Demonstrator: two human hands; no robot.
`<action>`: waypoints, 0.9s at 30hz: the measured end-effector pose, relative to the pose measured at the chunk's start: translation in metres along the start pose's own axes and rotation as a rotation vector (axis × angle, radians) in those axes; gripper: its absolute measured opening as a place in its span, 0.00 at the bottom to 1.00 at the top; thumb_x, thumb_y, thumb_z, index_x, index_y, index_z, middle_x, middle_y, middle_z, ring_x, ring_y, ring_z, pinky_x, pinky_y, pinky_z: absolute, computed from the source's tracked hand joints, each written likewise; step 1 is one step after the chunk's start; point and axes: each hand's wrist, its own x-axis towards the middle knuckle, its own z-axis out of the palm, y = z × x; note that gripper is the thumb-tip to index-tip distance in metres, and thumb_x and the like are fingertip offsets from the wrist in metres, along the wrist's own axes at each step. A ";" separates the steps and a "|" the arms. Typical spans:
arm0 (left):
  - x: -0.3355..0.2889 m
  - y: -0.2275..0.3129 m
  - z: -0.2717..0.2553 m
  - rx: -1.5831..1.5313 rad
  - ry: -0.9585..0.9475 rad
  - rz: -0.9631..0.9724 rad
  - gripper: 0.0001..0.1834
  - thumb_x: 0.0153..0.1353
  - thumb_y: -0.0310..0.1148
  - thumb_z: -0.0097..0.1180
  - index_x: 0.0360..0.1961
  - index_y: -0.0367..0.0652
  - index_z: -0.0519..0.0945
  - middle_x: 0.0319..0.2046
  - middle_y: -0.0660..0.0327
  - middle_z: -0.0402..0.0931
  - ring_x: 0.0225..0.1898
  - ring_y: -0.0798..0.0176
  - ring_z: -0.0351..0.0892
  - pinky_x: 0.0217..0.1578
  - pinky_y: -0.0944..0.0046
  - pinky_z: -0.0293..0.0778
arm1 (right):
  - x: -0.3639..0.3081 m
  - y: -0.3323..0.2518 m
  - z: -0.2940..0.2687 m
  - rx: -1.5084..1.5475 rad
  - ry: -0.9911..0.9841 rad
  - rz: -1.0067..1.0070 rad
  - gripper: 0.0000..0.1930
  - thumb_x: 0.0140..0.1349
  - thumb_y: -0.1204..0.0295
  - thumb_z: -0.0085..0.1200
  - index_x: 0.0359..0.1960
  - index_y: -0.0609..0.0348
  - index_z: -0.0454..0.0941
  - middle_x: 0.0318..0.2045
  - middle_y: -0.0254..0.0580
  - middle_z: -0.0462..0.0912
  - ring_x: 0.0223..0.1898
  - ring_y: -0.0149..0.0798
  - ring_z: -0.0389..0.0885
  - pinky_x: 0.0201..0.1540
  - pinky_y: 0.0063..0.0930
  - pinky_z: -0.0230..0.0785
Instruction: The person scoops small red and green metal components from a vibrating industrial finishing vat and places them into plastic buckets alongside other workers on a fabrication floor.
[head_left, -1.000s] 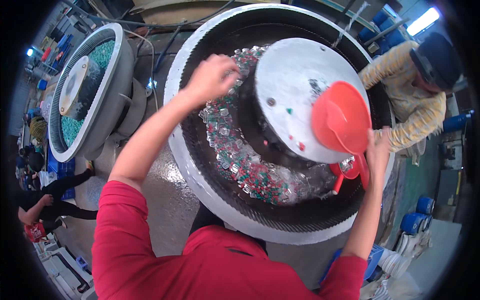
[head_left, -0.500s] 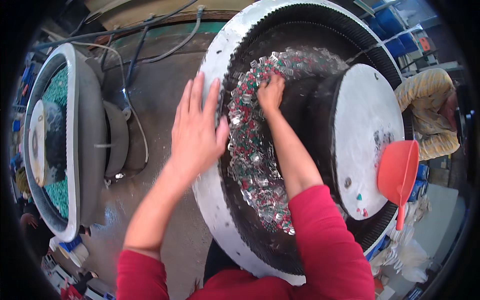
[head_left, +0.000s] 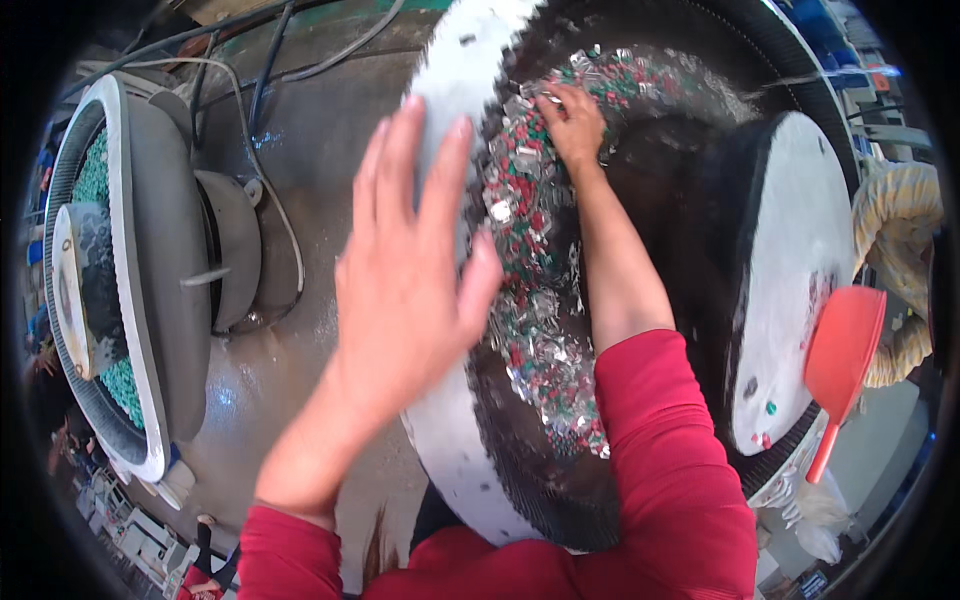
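Observation:
My right hand (head_left: 577, 125) reaches into a large round vibratory finishing bowl (head_left: 445, 435), over a curved band of small shiny metal parts (head_left: 545, 330) mixed with red and green chips (head_left: 520, 190). Its fingers are bent down with the tips among the pieces; what they pinch is too small to make out. My left hand (head_left: 412, 265) is raised over the bowl's pale rim, fingers spread, with nothing in it. The dark ribbed inner wall of the bowl shows beside the parts.
A pale-topped hub (head_left: 790, 270) rises in the bowl's middle, a red plastic scoop (head_left: 848, 340) at its right edge. To the left stands a second bowl (head_left: 170, 300) holding green chips (head_left: 92, 172). A grey hose (head_left: 262, 190) runs behind it. Yellow-striped fabric (head_left: 900, 215) shows far right.
The view has shifted, so the large bowl sits further right and closer. My right hand's fingertips show more among the parts. My left hand stays spread and looks larger.

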 end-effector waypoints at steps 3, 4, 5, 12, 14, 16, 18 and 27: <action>-0.002 0.003 0.005 0.049 0.069 0.021 0.31 0.47 0.31 0.50 0.56 0.41 0.61 0.57 0.47 0.53 0.58 0.45 0.54 0.54 0.56 0.58 | -0.041 -0.033 -0.011 0.090 -0.104 0.000 0.14 0.47 0.52 0.53 0.32 0.39 0.81 0.39 0.27 0.77 0.45 0.34 0.71 0.52 0.31 0.57; -0.004 0.002 0.004 0.061 0.089 0.020 0.30 0.48 0.31 0.50 0.56 0.41 0.61 0.57 0.48 0.53 0.58 0.46 0.54 0.54 0.56 0.58 | -0.054 -0.045 -0.021 0.101 -0.119 -0.001 0.14 0.47 0.52 0.53 0.32 0.39 0.81 0.39 0.27 0.77 0.45 0.34 0.71 0.52 0.31 0.57; -0.009 0.001 0.005 0.085 0.199 0.058 0.25 0.48 0.32 0.49 0.50 0.42 0.68 0.52 0.46 0.62 0.54 0.48 0.62 0.51 0.56 0.63 | -0.068 -0.056 -0.031 0.196 -0.253 -0.016 0.13 0.47 0.54 0.55 0.33 0.40 0.81 0.39 0.28 0.78 0.44 0.34 0.72 0.49 0.29 0.61; -0.072 0.044 0.003 0.068 0.143 -0.094 0.34 0.46 0.40 0.55 0.54 0.37 0.60 0.56 0.39 0.52 0.58 0.36 0.49 0.58 0.48 0.50 | -0.183 -0.063 -0.095 0.169 -0.648 -0.440 0.12 0.47 0.60 0.55 0.34 0.45 0.80 0.37 0.30 0.78 0.37 0.35 0.76 0.42 0.26 0.67; -0.086 0.040 0.013 0.193 0.202 -0.124 0.34 0.47 0.40 0.51 0.55 0.37 0.60 0.56 0.39 0.53 0.56 0.42 0.56 0.56 0.54 0.55 | -0.224 -0.069 -0.123 0.349 -0.913 -0.208 0.15 0.47 0.56 0.51 0.35 0.44 0.80 0.34 0.32 0.79 0.39 0.40 0.75 0.45 0.32 0.64; -0.083 0.045 0.011 0.169 0.217 -0.188 0.32 0.47 0.38 0.48 0.55 0.38 0.59 0.57 0.44 0.53 0.54 0.43 0.60 0.55 0.55 0.58 | -0.250 -0.071 -0.156 0.136 -1.083 -0.328 0.18 0.45 0.56 0.52 0.38 0.47 0.79 0.34 0.40 0.79 0.39 0.41 0.75 0.45 0.32 0.64; -0.091 0.047 0.003 0.139 0.183 -0.242 0.32 0.47 0.36 0.47 0.56 0.39 0.59 0.58 0.46 0.52 0.53 0.44 0.60 0.54 0.55 0.59 | -0.279 -0.064 -0.177 0.109 -1.237 -0.436 0.19 0.45 0.56 0.53 0.38 0.50 0.78 0.34 0.43 0.79 0.38 0.42 0.76 0.45 0.33 0.65; -0.097 0.058 0.012 0.121 0.190 -0.183 0.31 0.46 0.39 0.45 0.54 0.44 0.62 0.57 0.49 0.54 0.52 0.45 0.63 0.52 0.55 0.61 | -0.180 -0.079 -0.101 0.382 -0.754 -0.309 0.16 0.51 0.67 0.52 0.40 0.62 0.73 0.41 0.43 0.76 0.44 0.39 0.73 0.48 0.27 0.62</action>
